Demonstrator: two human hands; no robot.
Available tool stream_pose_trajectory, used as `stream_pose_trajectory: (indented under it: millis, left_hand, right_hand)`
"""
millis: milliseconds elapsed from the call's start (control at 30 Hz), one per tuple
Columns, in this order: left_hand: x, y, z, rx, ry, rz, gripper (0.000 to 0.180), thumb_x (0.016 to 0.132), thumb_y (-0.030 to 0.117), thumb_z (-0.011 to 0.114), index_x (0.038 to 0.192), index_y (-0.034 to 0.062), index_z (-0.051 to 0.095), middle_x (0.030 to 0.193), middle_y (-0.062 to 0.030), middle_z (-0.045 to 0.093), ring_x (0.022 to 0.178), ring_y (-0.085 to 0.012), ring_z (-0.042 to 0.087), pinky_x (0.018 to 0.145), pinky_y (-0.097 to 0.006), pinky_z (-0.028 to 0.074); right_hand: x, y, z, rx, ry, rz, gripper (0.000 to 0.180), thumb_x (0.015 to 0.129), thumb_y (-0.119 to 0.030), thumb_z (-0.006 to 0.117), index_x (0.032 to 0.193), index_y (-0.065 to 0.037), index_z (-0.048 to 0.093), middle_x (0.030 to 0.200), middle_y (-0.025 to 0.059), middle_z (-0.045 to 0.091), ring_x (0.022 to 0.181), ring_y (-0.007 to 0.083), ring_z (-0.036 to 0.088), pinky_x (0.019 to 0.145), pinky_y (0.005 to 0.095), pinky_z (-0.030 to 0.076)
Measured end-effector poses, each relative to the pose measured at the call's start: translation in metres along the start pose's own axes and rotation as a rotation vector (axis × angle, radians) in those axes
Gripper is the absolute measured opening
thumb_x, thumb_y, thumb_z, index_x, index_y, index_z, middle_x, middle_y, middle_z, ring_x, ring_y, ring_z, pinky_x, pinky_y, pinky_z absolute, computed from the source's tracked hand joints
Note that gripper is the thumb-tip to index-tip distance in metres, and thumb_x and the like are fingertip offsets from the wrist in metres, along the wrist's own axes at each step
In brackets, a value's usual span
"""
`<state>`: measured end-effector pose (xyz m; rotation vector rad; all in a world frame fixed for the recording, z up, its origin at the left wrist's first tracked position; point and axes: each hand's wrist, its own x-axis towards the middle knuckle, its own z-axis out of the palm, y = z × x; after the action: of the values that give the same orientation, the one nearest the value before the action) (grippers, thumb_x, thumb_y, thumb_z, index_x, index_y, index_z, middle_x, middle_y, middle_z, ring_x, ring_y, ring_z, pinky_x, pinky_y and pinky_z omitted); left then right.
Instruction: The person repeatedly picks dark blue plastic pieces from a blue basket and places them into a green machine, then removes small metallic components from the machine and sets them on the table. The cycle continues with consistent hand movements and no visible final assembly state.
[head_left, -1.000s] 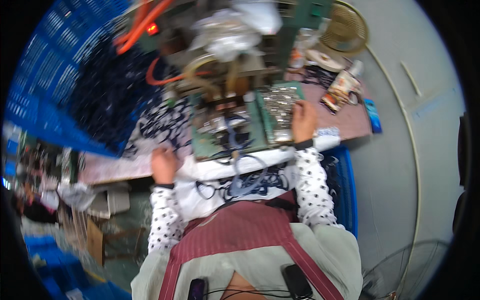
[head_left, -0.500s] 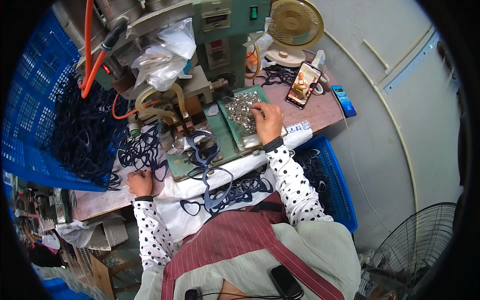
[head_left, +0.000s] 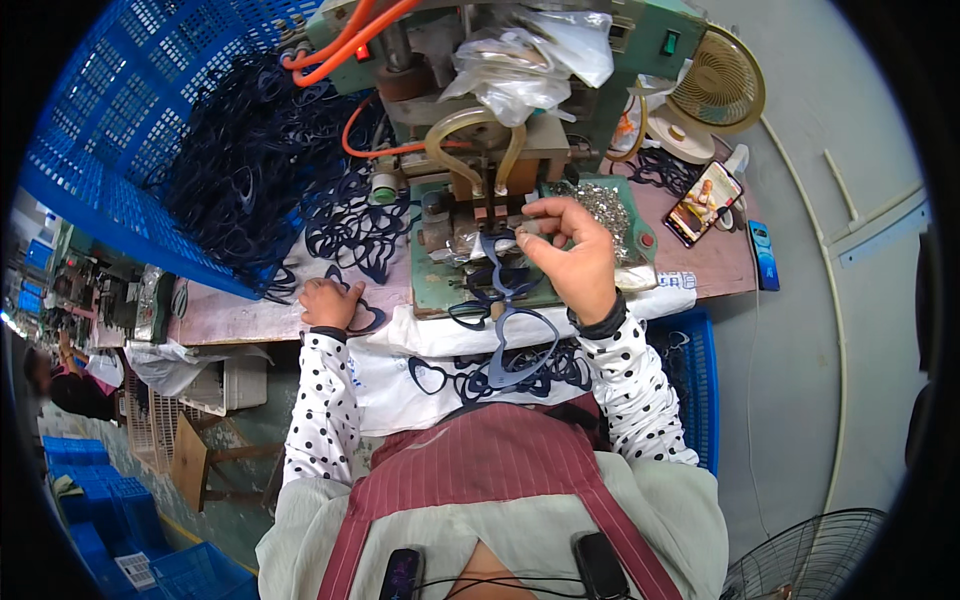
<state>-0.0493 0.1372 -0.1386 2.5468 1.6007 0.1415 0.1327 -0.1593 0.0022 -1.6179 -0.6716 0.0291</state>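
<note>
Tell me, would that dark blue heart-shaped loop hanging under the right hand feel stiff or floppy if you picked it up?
Probably floppy: the heart-shaped loop dangles and sags below the right hand, which pinches it from above. It looks thin and hollow, so likely light for its size. Similar dark loops by the blue crate lie tangled, so one may snag on others when lifted.

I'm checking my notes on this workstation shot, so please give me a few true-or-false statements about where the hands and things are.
1. The right hand is raised in front of the green machine. True.
2. The left hand rests on a phone. False: it rests on dark loops on the table; the phone lies far right.
3. A blue crate holds dark loops at the left. True.
4. The small fan stands left of the machine. False: it stands to its right.
</note>
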Motion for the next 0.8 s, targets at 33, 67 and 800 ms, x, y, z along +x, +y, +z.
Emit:
stream_pose_trajectory:
  millis: [33, 67, 800]
  left_hand:
    - [0.000, -0.004, 0.003, -0.028, 0.006, -0.013, 0.045, 0.070, 0.048, 0.078, 0.088, 0.0072, 0.071, 0.119, -0.0094, 0.055, 0.116, -0.0352, 0.046, 0.086, -0.055, 0.043]
    - [-0.002, -0.010, 0.004, -0.101, 0.045, 0.054, 0.035, 0.072, 0.035, 0.077, 0.083, 0.0028, 0.068, 0.116, -0.0133, 0.056, 0.107, -0.0373, 0.052, 0.086, -0.049, 0.046]
    - [-0.118, 0.143, -0.106, -0.781, 0.313, 1.695, 0.035, 0.080, 0.002, 0.067, 0.114, -0.0001, 0.064, 0.117, -0.0174, 0.064, 0.105, -0.0293, 0.065, 0.097, -0.047, 0.050]
  right_hand:
    - [0.000, -0.001, 0.004, 0.032, -0.008, 0.019, 0.026, 0.072, -0.008, 0.073, 0.098, -0.006, 0.068, 0.079, 0.0026, 0.069, 0.056, 0.0072, 0.047, 0.053, 0.0235, 0.040]
    - [0.002, -0.001, 0.005, -0.032, -0.044, 0.026, 0.034, 0.070, -0.009, 0.075, 0.102, -0.004, 0.064, 0.077, 0.0030, 0.070, 0.054, 0.0066, 0.047, 0.052, 0.0240, 0.040]
    - [0.023, 0.069, -0.043, -0.128, 0.256, -0.010, 0.035, 0.081, -0.006, 0.070, 0.114, -0.003, 0.059, 0.091, 0.0105, 0.070, 0.085, 0.0160, 0.066, 0.077, 0.0283, 0.051]
